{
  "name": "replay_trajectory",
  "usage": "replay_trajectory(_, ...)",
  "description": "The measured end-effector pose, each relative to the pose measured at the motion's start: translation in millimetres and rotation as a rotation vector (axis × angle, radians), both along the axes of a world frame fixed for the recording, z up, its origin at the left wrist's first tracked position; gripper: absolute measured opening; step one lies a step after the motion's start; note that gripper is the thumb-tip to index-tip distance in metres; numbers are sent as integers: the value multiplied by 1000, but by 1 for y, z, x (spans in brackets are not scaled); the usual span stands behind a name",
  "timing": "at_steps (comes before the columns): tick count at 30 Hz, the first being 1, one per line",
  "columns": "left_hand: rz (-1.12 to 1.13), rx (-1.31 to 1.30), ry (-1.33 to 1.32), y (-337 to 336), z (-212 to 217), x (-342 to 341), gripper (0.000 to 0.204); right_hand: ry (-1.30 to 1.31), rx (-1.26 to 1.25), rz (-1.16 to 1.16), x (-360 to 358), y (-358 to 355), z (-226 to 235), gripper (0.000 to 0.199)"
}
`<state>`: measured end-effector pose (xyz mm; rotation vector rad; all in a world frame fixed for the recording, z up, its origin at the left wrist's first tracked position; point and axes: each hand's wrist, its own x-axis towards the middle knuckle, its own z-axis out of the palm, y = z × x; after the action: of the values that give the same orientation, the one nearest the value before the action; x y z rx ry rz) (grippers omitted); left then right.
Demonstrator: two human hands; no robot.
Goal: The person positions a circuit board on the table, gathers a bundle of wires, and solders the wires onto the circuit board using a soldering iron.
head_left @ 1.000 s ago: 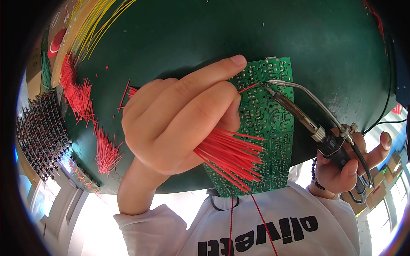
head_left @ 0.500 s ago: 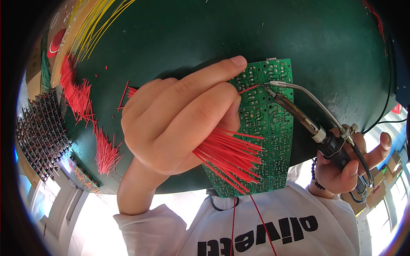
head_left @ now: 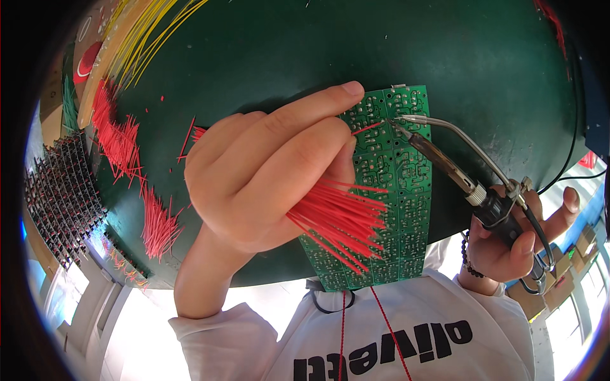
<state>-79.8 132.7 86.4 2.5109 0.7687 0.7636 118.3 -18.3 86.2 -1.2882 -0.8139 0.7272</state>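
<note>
Left hand is pinching a bundle of red wire pieces, feeding one end onto the green circuit board that lies on the dark green table. Right hand is wrapped tight around the soldering iron, tip at that joint. I'd keep the wire dead steady and the tip on pad and wire together.

Brown cardboard boxes sit stacked at the far right edge.
</note>
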Motion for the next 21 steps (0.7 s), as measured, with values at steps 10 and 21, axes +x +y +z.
replay_trajectory(10,0,33,-75,1,-4,3,14,-22,32,-76,1,13,-3,67)
replay_trajectory(21,26,55,-116,0,-7,4,13,274,-109,-38,16,30,12,45)
